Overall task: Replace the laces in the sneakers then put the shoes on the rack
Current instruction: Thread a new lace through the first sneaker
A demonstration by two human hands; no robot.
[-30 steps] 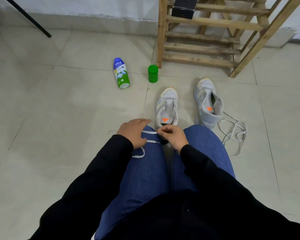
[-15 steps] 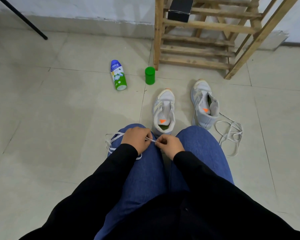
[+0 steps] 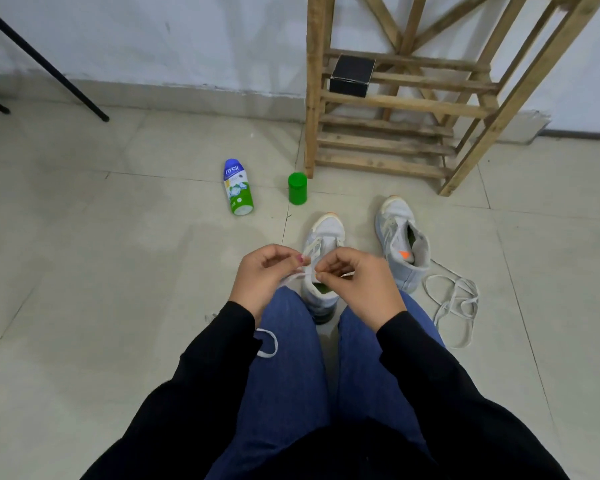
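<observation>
The left hand (image 3: 267, 275) and right hand (image 3: 357, 282) have lifted off the knees. Each pinches the white lace (image 3: 297, 276), stretched above the near sneaker (image 3: 326, 233) on the floor before the rack (image 3: 395, 147). Threading seems about to begin.

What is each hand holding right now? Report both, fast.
Left hand: pinching the thin white shoelace.
Right hand: pinching the same shoelace.

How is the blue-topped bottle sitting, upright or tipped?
Tipped: the bottle lies on its side, base toward the camera; the green container beside it stands upright.
</observation>
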